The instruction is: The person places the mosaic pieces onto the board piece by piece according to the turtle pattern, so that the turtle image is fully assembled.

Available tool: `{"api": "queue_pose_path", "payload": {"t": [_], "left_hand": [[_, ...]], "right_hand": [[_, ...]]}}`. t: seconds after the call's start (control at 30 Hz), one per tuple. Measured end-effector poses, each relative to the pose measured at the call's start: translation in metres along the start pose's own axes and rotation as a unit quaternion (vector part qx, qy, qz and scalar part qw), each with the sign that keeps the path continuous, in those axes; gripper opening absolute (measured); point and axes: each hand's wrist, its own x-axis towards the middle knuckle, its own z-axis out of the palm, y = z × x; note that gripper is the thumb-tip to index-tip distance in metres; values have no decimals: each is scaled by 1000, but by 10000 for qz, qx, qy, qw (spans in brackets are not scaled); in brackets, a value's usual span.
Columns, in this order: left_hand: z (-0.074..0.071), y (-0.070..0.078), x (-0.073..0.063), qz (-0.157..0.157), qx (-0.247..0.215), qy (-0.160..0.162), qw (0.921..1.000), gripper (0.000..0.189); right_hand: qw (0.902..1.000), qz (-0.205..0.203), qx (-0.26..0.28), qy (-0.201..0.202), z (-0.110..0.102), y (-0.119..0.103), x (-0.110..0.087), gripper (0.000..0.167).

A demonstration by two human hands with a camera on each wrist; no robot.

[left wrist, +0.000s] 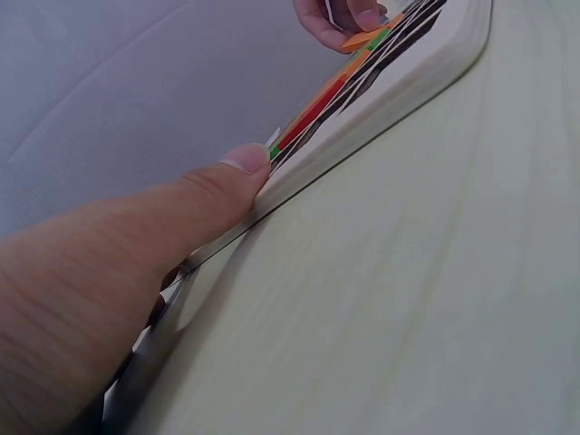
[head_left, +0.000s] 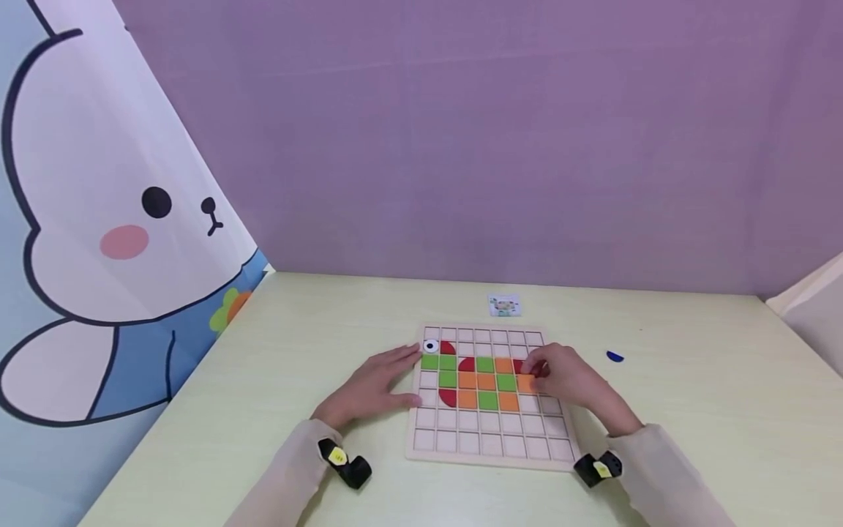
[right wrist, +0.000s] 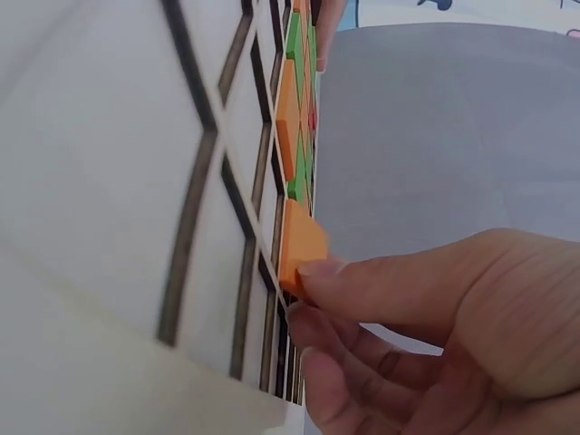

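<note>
A wooden grid board [head_left: 490,462] lies flat, its cells partly filled with green, orange and red tiles. A round eye tile [head_left: 431,346] sits near its upper left corner. My left hand [head_left: 372,388] rests at the board's left edge, fingers spread; its thumb [left wrist: 213,195] touches the side of the frame in the left wrist view. At the right side of the pattern, my right hand [head_left: 568,377] pinches an orange square tile [right wrist: 301,243] by its edge, thumb on top. The tile lies over a cell in the row below a red tile [head_left: 517,365], which the fingers partly cover.
A small printed picture card [head_left: 504,305] lies behind the board. To the right of the board is a dark blue half-round piece [head_left: 615,356]. A purple backdrop [head_left: 500,146] rises at the table's far edge, with a cartoon-printed cloth [head_left: 85,293] on the left.
</note>
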Motion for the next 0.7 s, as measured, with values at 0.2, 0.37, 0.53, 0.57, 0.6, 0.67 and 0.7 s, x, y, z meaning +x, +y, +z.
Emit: {"api": "queue_pose_path", "payload": {"t": [0.2,0.37,0.53,0.57,0.6,0.67,0.7], "left_hand": [[0,-1,0,32,14,13,10000,79],[0,-2,0,75,57,18,10000,79],[1,-4,0,65,46,9,10000,79],[1,-4,0,70,46,7,10000,80],[1,-4,1,81,52,6,10000,80],[1,-4,1,114,88,13,9999,80],[1,-4,2,132,105,26,9999,80]], "right_hand": [[10000,-24,-84,30,2,-1,0,14],[9999,-63,-149,46,3,-1,1,14],[9999,7,-127,-4,2,-3,-1,13],[9999,26,-106,-17,1,-4,-1,13],[10000,49,-75,-32,0,-4,-2,13],[9999,99,-26,-48,-3,-4,-3,13],[9999,109,-18,-35,-5,-4,-3,12]]}}
